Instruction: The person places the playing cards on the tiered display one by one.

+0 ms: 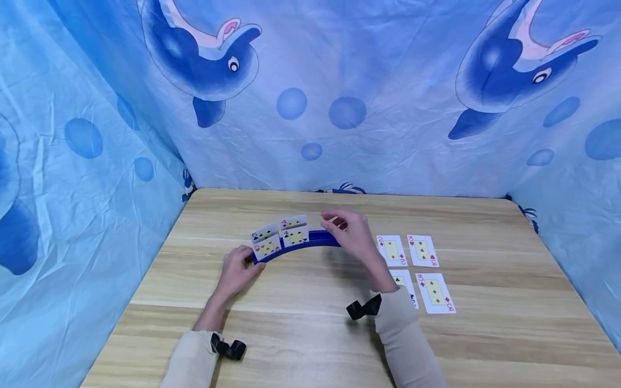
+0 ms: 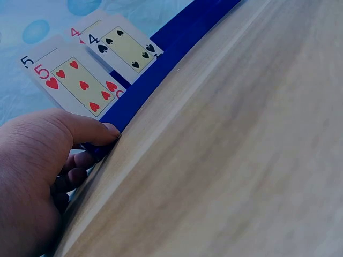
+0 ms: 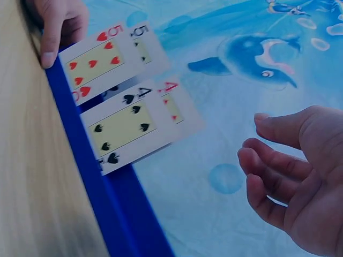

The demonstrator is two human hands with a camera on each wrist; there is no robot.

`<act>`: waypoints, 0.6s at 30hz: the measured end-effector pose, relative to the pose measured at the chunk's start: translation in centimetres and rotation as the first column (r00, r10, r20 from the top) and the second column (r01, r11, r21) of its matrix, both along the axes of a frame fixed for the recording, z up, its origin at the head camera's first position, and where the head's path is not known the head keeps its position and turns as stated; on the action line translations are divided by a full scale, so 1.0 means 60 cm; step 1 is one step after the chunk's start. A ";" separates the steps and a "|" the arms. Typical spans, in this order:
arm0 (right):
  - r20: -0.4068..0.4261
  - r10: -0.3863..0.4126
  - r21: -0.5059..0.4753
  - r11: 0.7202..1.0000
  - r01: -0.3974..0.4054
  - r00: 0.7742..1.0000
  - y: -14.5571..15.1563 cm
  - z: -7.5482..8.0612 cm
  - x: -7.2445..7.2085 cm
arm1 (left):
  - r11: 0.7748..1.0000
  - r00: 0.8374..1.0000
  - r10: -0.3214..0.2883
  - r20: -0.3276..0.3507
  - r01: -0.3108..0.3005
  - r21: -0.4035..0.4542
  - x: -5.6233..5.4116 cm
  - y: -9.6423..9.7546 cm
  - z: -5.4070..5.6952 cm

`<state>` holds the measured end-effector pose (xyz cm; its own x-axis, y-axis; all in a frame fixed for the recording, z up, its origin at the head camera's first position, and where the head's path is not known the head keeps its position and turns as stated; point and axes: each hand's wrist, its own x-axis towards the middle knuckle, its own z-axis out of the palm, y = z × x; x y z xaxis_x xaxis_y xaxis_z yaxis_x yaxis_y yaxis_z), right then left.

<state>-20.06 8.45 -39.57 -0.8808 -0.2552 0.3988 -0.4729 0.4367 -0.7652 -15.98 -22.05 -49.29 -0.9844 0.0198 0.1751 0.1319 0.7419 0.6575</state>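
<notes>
The right hand [image 1: 351, 231], fingers loosely bent and empty, hides the right end of the curved blue plastic rack [image 1: 322, 238] on the wood-grain table [image 1: 301, 334]; its forearm partly covers a white, black-suited playing card [image 1: 404, 279]. The rack holds two white fives [image 1: 268, 248] and two white fours [image 1: 296, 236] (rear ones half hidden). The left hand [image 1: 237, 272] pinches its left end.

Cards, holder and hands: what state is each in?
Holder: on the table, partly filled
Left hand: pinching the holder's end
Right hand: empty, loosely bent
Five of hearts, four of spades: propped in holder
Black five, red four: propped behind, partly covered
Four loose cards: flat, face up
</notes>
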 end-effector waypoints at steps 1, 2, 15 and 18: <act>0.006 0.000 0.003 1.000 0.000 1.000 0.001 0.004 0.002 | 1.000 1.000 0.000 -0.001 0.000 0.001 0.000 0.000 0.000; 0.010 0.000 0.008 1.000 0.000 1.000 0.003 0.008 0.005 | 1.000 1.000 0.000 -0.003 0.000 0.003 0.000 0.001 0.000; -0.030 0.000 0.090 0.996 0.002 1.000 0.051 0.047 0.044 | 1.000 1.000 -0.006 0.018 0.006 0.003 -0.002 -0.002 -0.006; -0.027 -0.018 0.119 0.993 0.022 0.999 0.071 0.051 0.049 | 1.000 1.000 -0.007 0.026 0.006 0.010 -0.002 -0.002 -0.004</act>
